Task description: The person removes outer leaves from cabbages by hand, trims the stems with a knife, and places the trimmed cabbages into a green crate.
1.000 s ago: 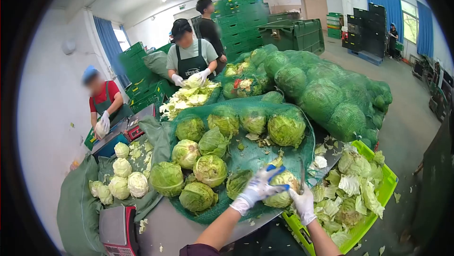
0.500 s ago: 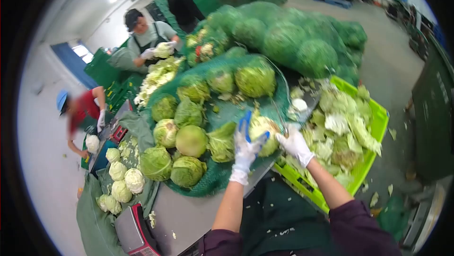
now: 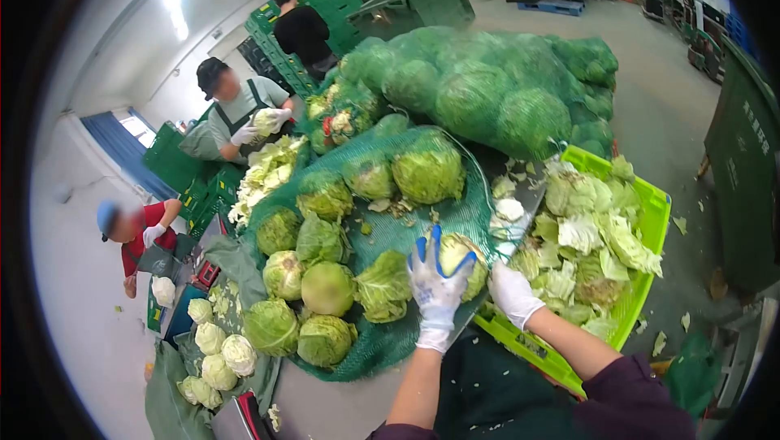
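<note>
A partly trimmed pale cabbage (image 3: pixel 457 255) rests on the green mesh at the table's near edge. My left hand (image 3: pixel 439 286), in a white glove with blue fingertips, grips it from the near left side, with thumb and fingers spread over its top. Just right of the cabbage is my right hand (image 3: pixel 513 295), in a white glove, its fingers curled together. I cannot tell what the right fingers hold. Left of my hands, a leafy cabbage (image 3: pixel 384 286) lies among several other untrimmed cabbages (image 3: pixel 327 287) on the mesh.
A lime-green crate (image 3: pixel 650 233) of cut leaves (image 3: pixel 601 229) stands at my right. Big netted cabbages (image 3: pixel 479 99) are piled behind. Trimmed white cabbages (image 3: pixel 240 354) lie at left, near a scale (image 3: pixel 244 420). Two people (image 3: pixel 252 111) (image 3: pixel 146 233) work across and at left.
The right hand has drawn slightly down and away from the cabbage, while the left keeps its grip. The whole view has shifted. At left, a person in red has raised a gloved hand.
</note>
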`<state>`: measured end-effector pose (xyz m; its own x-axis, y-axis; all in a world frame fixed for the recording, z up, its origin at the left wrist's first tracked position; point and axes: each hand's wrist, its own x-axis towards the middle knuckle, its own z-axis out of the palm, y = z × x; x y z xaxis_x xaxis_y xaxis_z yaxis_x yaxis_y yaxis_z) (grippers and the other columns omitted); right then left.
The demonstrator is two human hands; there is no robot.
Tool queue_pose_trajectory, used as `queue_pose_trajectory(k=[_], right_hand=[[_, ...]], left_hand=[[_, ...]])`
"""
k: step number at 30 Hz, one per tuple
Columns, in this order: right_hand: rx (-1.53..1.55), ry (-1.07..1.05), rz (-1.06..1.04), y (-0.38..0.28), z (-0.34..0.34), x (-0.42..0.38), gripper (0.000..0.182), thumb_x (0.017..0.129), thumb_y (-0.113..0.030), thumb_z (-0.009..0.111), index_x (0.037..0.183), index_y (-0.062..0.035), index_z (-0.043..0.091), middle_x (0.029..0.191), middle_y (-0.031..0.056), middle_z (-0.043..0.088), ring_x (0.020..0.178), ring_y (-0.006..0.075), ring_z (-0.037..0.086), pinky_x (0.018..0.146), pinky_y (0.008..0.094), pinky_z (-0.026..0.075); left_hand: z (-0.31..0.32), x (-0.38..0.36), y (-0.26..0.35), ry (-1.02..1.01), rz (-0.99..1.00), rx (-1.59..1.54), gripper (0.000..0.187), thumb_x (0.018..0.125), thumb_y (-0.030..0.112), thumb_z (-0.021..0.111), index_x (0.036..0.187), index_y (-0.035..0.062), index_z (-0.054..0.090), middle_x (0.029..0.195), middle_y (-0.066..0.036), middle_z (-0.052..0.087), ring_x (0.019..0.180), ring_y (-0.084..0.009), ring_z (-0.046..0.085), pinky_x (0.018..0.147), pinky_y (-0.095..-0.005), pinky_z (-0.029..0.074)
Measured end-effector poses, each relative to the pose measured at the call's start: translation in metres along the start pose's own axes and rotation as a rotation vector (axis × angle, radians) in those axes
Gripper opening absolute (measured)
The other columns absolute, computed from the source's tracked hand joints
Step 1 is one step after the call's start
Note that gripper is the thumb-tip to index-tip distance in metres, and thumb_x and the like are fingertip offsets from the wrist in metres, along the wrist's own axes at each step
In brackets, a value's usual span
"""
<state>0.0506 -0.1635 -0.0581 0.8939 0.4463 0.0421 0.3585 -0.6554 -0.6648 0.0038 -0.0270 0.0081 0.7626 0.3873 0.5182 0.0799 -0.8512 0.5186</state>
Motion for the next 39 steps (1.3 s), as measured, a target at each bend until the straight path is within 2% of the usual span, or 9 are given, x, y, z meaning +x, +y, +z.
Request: queue_pose_trajectory(k=[13, 22, 26, 28, 29, 32, 34, 36, 39], right_hand=[[-0.131, -0.022, -0.083, -0.012, -0.014, 0.025, 0.016, 0.082, 0.001, 0.044, 0.091, 0.0099, 0.054, 0.08, 0.0301, 0.063, 0.075, 0.0407, 0.066, 0.068, 0.0467, 0.053], [-0.129, 0.011, 0.083, -0.01, -0.003, 0.008, 0.02, 0.082, -0.003, 0.047, 0.094, 0.0098, 0.059, 0.084, 0.0306, 0.063, 0.078, 0.0405, 0.066, 0.069, 0.0451, 0.054], [-0.384, -0.193, -0.172, 0.033, 0.009, 0.062, 0.019, 0.079, -0.008, 0.053, 0.083, 0.0052, 0.067, 0.085, 0.0286, 0.064, 0.079, 0.0381, 0.066, 0.07, 0.0451, 0.053], [-0.187, -0.171, -0.068, 0.039, 0.011, 0.063, 0.021, 0.079, -0.012, 0.056, 0.085, 0.0054, 0.066, 0.084, 0.0289, 0.064, 0.08, 0.0378, 0.066, 0.072, 0.0454, 0.052], [-0.044, -0.148, -0.057, 0.025, 0.002, 0.054, 0.024, 0.078, -0.015, 0.058, 0.085, 0.0069, 0.065, 0.085, 0.0304, 0.063, 0.084, 0.0405, 0.064, 0.077, 0.0464, 0.051], [0.74, -0.262, 0.243, -0.005, -0.028, 0.021, 0.03, 0.086, -0.025, 0.061, 0.091, 0.0037, 0.058, 0.062, 0.0128, 0.06, 0.046, 0.021, 0.057, 0.042, 0.033, 0.044], [0.874, -0.225, 0.272, -0.019, -0.022, 0.013, 0.032, 0.088, -0.031, 0.062, 0.093, -0.0001, 0.054, 0.054, 0.0035, 0.052, 0.036, 0.0105, 0.044, 0.034, 0.0256, 0.034], [0.982, -0.27, 0.346, -0.02, -0.001, 0.014, 0.033, 0.089, -0.032, 0.062, 0.094, 0.0002, 0.054, 0.054, 0.0034, 0.052, 0.035, 0.0124, 0.045, 0.034, 0.0271, 0.036], [0.954, -0.128, 0.289, -0.032, 0.02, 0.014, 0.033, 0.09, -0.031, 0.061, 0.098, 0.0006, 0.056, 0.054, 0.0026, 0.052, 0.036, 0.0116, 0.045, 0.034, 0.0268, 0.036]], left_hand=[[0.01, 0.0, 0.008, 0.059, -0.068, 0.174, 0.063, 0.074, 0.044, 0.071, 0.127, 0.0123, 0.055, 0.12, -0.021, 0.054, 0.116, -0.0354, 0.048, 0.099, -0.0469, 0.034], [0.013, -0.006, -0.005, 0.033, -0.043, 0.141, 0.061, 0.074, 0.043, 0.071, 0.126, 0.0148, 0.057, 0.124, -0.022, 0.052, 0.118, -0.0361, 0.047, 0.1, -0.0476, 0.035], [0.002, -0.018, 0.027, 0.039, 0.019, 0.232, 0.06, 0.073, 0.042, 0.07, 0.126, 0.0165, 0.057, 0.127, -0.022, 0.049, 0.117, -0.0423, 0.044, 0.103, -0.0503, 0.032], [0.002, -0.028, 0.017, 0.05, 0.088, 0.187, 0.063, 0.071, 0.042, 0.072, 0.127, 0.0161, 0.056, 0.129, -0.022, 0.047, 0.121, -0.0411, 0.042, 0.105, -0.0498, 0.031], [-0.005, -0.025, 0.012, 0.02, 0.111, 0.083, 0.066, 0.069, 0.039, 0.075, 0.128, 0.0145, 0.056, 0.131, -0.023, 0.045, 0.123, -0.0399, 0.039, 0.106, -0.0497, 0.029], [-0.015, -0.031, -0.022, -0.009, 0.008, -0.235, 0.071, 0.07, 0.02, 0.078, 0.134, 0.012, 0.049, 0.14, -0.02, 0.037, 0.129, -0.034, 0.037, 0.108, -0.0446, 0.03], [-0.021, -0.041, -0.036, 0.017, -0.191, -0.518, 0.076, 0.072, 0.017, 0.077, 0.139, 0.0095, 0.042, 0.14, -0.019, 0.035, 0.131, -0.0325, 0.034, 0.108, -0.0418, 0.032], [-0.017, -0.059, -0.081, -0.111, -0.401, -1.172, 0.085, 0.072, 0.003, 0.076, 0.144, 0.0119, 0.032, 0.143, -0.011, 0.031, 0.129, -0.0236, 0.036, 0.102, -0.0326, 0.04], [-0.058, -0.055, -0.047, -0.157, -0.537, -1.294, 0.085, 0.074, 0.004, 0.074, 0.146, 0.0117, 0.029, 0.142, -0.009, 0.032, 0.127, -0.0221, 0.039, 0.101, -0.0324, 0.041]])
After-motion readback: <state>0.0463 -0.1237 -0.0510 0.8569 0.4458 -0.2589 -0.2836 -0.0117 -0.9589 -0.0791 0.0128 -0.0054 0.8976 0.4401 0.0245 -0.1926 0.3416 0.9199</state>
